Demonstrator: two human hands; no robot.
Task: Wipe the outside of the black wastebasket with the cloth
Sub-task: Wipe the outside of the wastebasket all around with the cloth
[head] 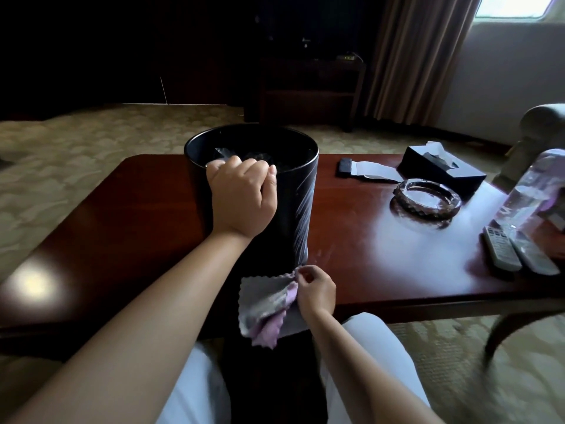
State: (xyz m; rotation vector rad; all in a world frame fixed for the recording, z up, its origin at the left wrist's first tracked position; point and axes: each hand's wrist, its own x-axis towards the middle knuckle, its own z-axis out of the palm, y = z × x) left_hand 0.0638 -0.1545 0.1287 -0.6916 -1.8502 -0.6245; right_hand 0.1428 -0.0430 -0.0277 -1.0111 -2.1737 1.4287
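Note:
The black wastebasket [295, 191] stands upright on the dark red wooden table [122, 228], near its front edge. My left hand [243, 197] grips the near rim of the wastebasket, fingers curled over it. My right hand [315, 290] pinches a grey and lilac cloth [267, 304] low down by the base of the wastebasket, at the table's front edge. The cloth hangs loose to the left of that hand. A clear plastic liner shows faintly inside the bin.
On the table's right stand a glass ashtray [426, 200], a black tissue box [440, 166], a small dark item with paper [365, 171], two remote controls [516, 252] and a plastic bottle [532, 191]. An armchair [541, 139] is at the far right. My knees are under the front edge.

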